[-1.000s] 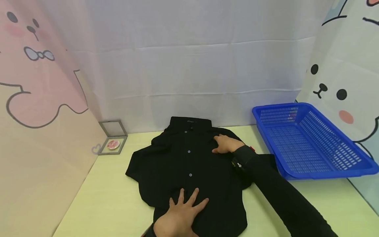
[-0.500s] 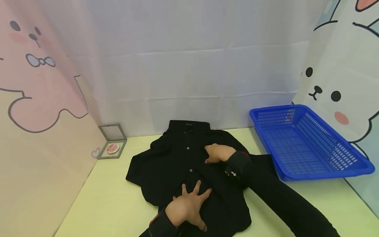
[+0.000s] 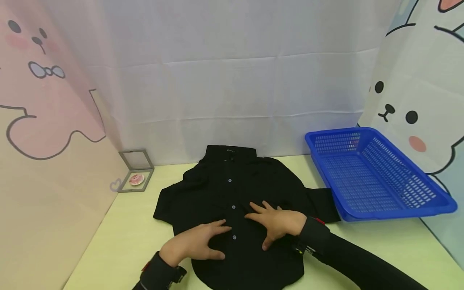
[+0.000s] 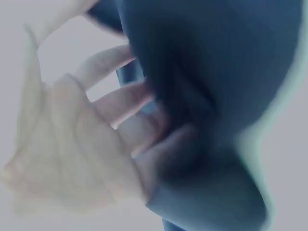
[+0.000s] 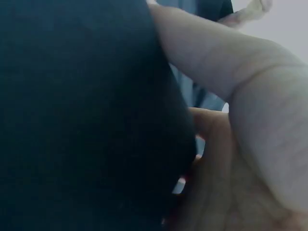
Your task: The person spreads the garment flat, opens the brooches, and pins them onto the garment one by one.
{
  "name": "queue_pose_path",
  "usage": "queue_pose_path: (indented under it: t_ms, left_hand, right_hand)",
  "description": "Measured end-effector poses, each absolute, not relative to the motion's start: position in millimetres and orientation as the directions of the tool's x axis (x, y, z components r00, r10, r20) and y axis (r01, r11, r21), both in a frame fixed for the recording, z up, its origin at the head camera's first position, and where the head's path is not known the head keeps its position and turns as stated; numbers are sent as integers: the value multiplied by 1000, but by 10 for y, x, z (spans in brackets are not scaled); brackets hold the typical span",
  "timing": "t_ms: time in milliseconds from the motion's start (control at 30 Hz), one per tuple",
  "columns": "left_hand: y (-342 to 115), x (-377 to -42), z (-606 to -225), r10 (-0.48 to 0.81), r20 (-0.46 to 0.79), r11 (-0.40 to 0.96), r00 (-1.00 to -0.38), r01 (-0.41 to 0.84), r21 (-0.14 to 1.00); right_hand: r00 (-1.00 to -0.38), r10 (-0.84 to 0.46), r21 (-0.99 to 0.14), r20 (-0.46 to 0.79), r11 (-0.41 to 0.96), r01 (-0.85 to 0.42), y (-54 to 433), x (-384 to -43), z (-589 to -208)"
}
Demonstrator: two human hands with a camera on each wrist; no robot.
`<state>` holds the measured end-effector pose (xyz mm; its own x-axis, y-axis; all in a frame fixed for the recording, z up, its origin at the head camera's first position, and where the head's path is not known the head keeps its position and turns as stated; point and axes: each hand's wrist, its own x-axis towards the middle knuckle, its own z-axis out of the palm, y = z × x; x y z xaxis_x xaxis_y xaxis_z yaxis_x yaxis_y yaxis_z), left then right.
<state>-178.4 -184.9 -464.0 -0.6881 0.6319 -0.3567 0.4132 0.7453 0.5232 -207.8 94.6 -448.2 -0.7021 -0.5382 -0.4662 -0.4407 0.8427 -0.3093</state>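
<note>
A black short-sleeved button-up shirt (image 3: pixel 261 181) lies front up on the pale table, its collar at the back and small buttons down the middle. My left hand (image 3: pixel 199 241) is over the shirt's lower left part, fingers extended toward the button line. On the other side of that line, my right hand (image 3: pixel 279 223) has its fingers spread over the cloth. In the left wrist view, dark cloth (image 4: pixel 231 72) hides the fingertips of the left hand (image 4: pixel 82 134). Cloth (image 5: pixel 86 110) fills much of the right wrist view, beside the right hand (image 5: pixel 264 110).
At the right stands a blue plastic basket (image 3: pixel 366 183), close to the shirt's right sleeve. A small grey-framed open case (image 3: pixel 137 171) with a pink round piece sits at the back left. A white curtain (image 3: pixel 217 88) hangs behind the table (image 3: pixel 119 241).
My right hand has come down from the shirt's upper right to its middle. The left hand has shifted left, and its fingers now point right instead of away from me.
</note>
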Motion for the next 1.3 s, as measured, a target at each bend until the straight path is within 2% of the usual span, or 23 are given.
queue_pose_path:
  t_ms: [100, 233, 367, 467, 567, 700, 767, 900, 1000, 1133, 1300]
  left_hand:
    - [-2209, -1853, -4597, 615, -254, 722, -746, 405, 561]
    - [-2567, -1896, -4541, 557, -149, 735, -817, 401, 547]
    - [-2774, -1911, -4501, 398, -47, 833, -916, 339, 436]
    - [-2863, -1908, -4550, 261, 20, 906, -965, 252, 341]
    - [-2882, -1900, -4655, 224, 42, 928, -974, 227, 295]
    - [-2795, -1883, -4776, 315, 19, 908, -949, 307, 286]
    - [-2722, -1879, -4803, 376, 16, 885, -926, 364, 289]
    - [-2594, -1855, -4806, 469, 31, 836, -883, 454, 307]
    - [-2526, -1834, -4791, 502, 29, 806, -864, 480, 347]
    - [-2493, -1813, -4786, 424, -19, 829, -905, 380, 411]
    - [-2615, -1787, -4760, 227, -112, 891, -967, 160, 424]
  right_hand:
    - [-696, -556, -350, -455, 830, -434, 1046, -2080, -4541]
    - [-691, -574, -389, -440, 815, -429, 1115, -2092, -4576]
    - [-691, -574, -396, -438, 814, -425, 1136, -2093, -4576]
    - [-692, -569, -388, -444, 818, -424, 1125, -2088, -4550]
    - [-702, -552, -330, -450, 833, -444, 1073, -2048, -4507]
    - [-687, -585, -252, -431, 809, -531, 937, -1923, -4456]
    - [-644, -643, -270, -415, 763, -588, 861, -1844, -4446]
    - [-510, -775, -348, -374, 627, -697, 717, -1713, -4471]
    - [-429, -823, -371, -373, 556, -744, 646, -1655, -4524]
    - [-379, -835, -407, -399, 532, -743, 634, -1643, -4607]
    - [-418, -812, -430, -408, 575, -696, 682, -1672, -4636]
